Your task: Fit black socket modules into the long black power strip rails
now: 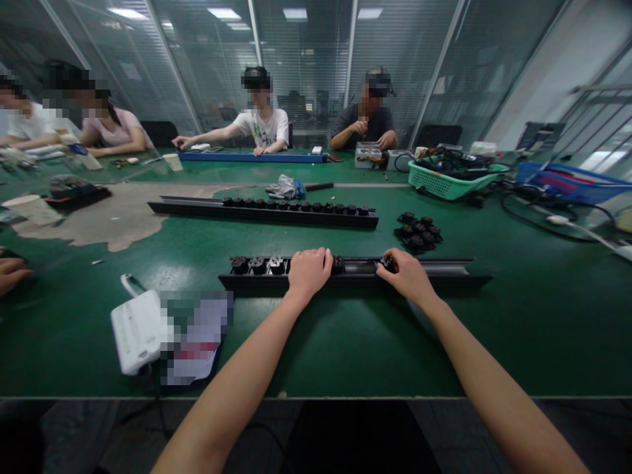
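A long black channel rail (365,282) lies crosswise on the table before me, with several black socket modules (257,264) seated in its left part. My left hand (310,273) is closed over the rail near its middle, its fingers hiding some of the modules. One more module (338,264) shows just right of that hand. My right hand (407,273) pinches a black socket module (390,263) at the rail's channel, right of a bare stretch. Whether this module is fully seated I cannot tell. A cluster of loose modules (419,232) lies behind my right hand.
Farther back lies a second black rail (266,212) with a row of modules, and gloves (286,187) behind it. A white device (138,329) and a phone-like slab (200,339) lie left. A green basket (451,183) of cables stands right. Several people sit around the table.
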A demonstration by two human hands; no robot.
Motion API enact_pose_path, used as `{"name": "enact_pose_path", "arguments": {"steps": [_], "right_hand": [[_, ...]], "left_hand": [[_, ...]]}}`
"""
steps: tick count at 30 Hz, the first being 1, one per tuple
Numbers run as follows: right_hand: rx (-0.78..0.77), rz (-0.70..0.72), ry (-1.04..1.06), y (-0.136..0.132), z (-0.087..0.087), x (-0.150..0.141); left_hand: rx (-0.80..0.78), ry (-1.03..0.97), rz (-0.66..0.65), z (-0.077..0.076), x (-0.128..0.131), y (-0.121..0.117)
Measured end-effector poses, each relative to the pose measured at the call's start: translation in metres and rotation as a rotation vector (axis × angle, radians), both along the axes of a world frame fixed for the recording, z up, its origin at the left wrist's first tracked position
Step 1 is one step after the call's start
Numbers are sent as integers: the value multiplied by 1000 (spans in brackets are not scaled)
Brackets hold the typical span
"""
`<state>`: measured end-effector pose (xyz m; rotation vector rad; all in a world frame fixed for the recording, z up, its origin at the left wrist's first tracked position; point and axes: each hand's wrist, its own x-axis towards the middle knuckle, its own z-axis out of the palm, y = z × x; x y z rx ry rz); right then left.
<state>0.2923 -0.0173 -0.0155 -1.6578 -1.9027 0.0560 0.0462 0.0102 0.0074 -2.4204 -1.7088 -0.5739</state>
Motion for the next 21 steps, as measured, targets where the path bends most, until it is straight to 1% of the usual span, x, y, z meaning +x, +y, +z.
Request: {"name": "enact_pose_path", "arguments": {"steps": [12,21], "right_hand": [[-9,-40,-10,-1,-1,2],[32,-49,-50,-1,-1,2]], "left_hand": [[-17,-14,-2,0,0,0],[-26,5,18,1,1,0]]}}
